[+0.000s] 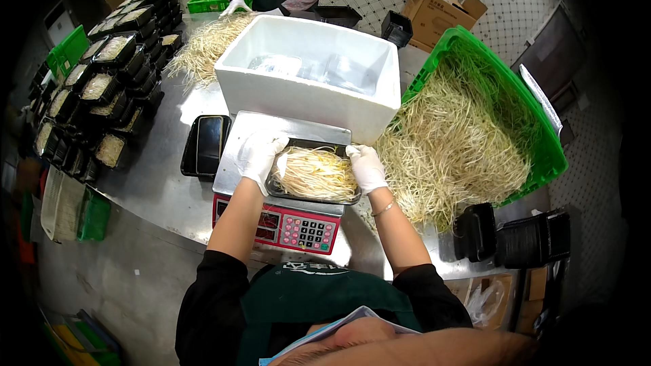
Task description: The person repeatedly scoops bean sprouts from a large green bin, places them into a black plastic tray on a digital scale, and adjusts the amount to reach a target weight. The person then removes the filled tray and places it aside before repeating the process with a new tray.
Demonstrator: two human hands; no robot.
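Note:
Between my hands is a black plastic tray (269, 189) filled with pale bean sprouts (318, 175). My left hand (262, 162), in a white glove, grips the tray's left end. At its right end, the gloved fingers of my right hand (367, 166) close on the far corner. The tray is over the metal platform of a red electronic scale (231, 157); whether it touches the platform cannot be told. Just beyond the scale stands a white foam box (305, 99) with clear plastic inside. Left of the scale lie black trays with a dark phone-like slab (209, 137) on top.
At right, a tipped green crate (539, 127) spills loose sprouts (452, 162) onto the metal table (163, 183). Filled trays (109, 86) are stacked at left. Stacked black trays (529, 239) stand at the near right. Across the table, a co-worker's gloved hand (236, 6) touches another sprout pile (213, 51).

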